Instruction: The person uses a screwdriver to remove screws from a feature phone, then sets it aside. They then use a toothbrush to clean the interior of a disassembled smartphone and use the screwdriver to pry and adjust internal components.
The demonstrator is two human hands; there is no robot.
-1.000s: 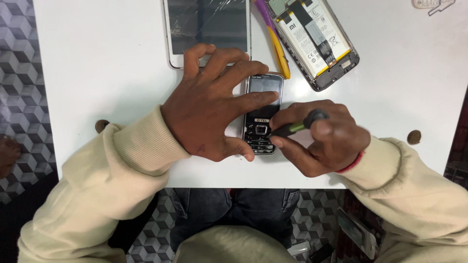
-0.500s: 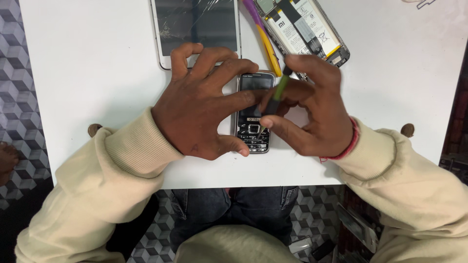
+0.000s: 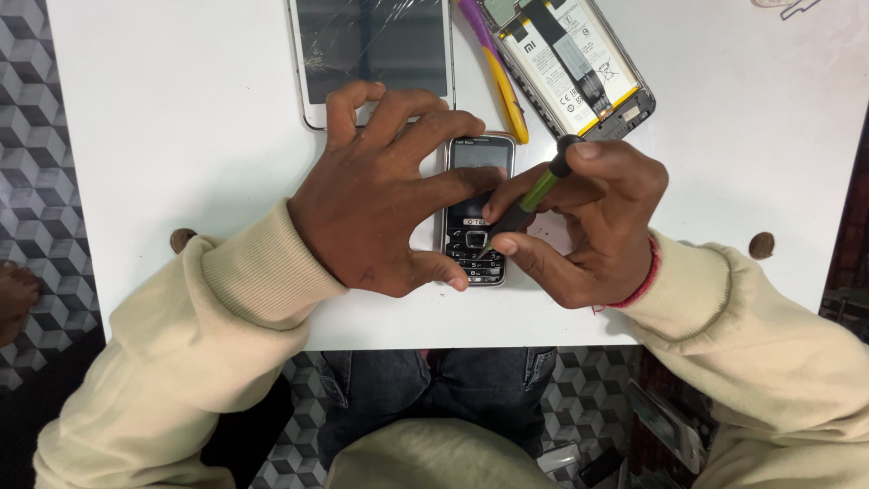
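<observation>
My right hand (image 3: 588, 222) has its grip closed on a green-handled screwdriver (image 3: 529, 199), tip slanting down-left onto the keypad of the small black keypad phone (image 3: 477, 208). My left hand (image 3: 380, 204) pins that phone flat on the white desk (image 3: 181, 136), thumb at its lower edge. The phone's long axis runs away from me, screen at the far end.

Your keypad phone (image 3: 477, 208) shows small dark screen at top; above-left of it, cracked dark smartphone screen (image 3: 373, 50); above-right, opened phone's white-yellow battery label (image 3: 568, 62)
</observation>
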